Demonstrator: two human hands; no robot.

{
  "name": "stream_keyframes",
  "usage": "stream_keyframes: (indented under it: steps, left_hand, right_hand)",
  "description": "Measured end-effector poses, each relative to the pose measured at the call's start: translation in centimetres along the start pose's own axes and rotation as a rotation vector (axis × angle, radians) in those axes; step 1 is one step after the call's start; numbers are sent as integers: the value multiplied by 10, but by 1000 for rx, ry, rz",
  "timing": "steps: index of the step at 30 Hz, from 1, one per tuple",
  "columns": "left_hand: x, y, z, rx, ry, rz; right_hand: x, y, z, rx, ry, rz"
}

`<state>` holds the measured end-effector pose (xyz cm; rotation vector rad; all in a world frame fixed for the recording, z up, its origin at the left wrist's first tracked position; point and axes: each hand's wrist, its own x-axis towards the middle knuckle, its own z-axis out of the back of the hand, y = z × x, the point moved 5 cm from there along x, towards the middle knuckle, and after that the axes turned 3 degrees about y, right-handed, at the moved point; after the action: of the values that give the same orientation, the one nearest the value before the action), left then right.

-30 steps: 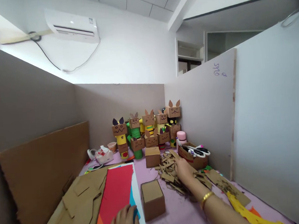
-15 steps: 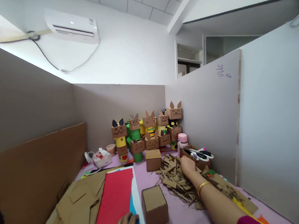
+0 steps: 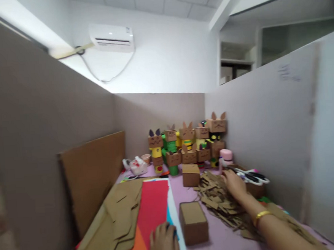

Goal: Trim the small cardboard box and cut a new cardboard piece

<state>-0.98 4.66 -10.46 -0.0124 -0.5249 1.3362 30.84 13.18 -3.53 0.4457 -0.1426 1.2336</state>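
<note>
Both hands lie loose and uncurled. The right hand (image 3: 234,184) rests on cardboard scraps (image 3: 218,197); the left hand (image 3: 163,242), apparently flat, presses coloured paper (image 3: 154,206) beside a cardboard box (image 3: 194,226).

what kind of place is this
Likely a craft workstation in a partitioned booth: cardboard box figures stand at the back, cardboard scraps cover the pink table, and scissors lie in a box.

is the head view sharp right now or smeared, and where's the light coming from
Head view: smeared by motion, worst at the left edge and on the right partition, where the writing is unreadable; the cardboard figures and scissors are soft. Bright light washes the white wall above the left partition; the pink table is evenly lit. Both the right hand and left hand look soft.
</note>
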Motion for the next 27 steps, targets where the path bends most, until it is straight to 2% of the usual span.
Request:
stream_keyframes:
  steps: [4, 8, 9, 11, 13, 16, 19, 22, 24, 27]
  left_hand:
    - [-11, -8, 9, -189, 38, 54]
    - [-21, -10, 15, -216, 11, 92]
    - [-23, -10, 15, -223, 3, 95]
    - [-26, -12, 15, -237, -10, 92]
    - [-26, -14, 17, -250, -30, 94]
    - [-19, -9, 31, -252, -96, 129]
    - [-10, 12, 61, -210, -224, 219]
    - [-8, 48, 88, -165, -349, 379]
    - [-12, 71, 95, -150, -406, 505]
    - [-17, 93, 89, -184, -418, 567]
  right_hand:
    - [-16, 8, -16, 90, 48, 129]
    - [-45, 16, -24, 216, 37, 172]
    - [-55, 17, -24, 275, 15, 139]
    - [-79, 13, -27, 599, -48, -41]
    - [-105, 13, -37, 761, -61, -197]
    - [-132, 21, -53, 846, -40, -183]
    - [-141, 27, -66, 851, -4, -106]
    - [-140, 29, -73, 893, 58, -80]
    - [-139, 30, -75, 893, 101, -84]
    - [-139, 33, -72, 885, 109, -62]
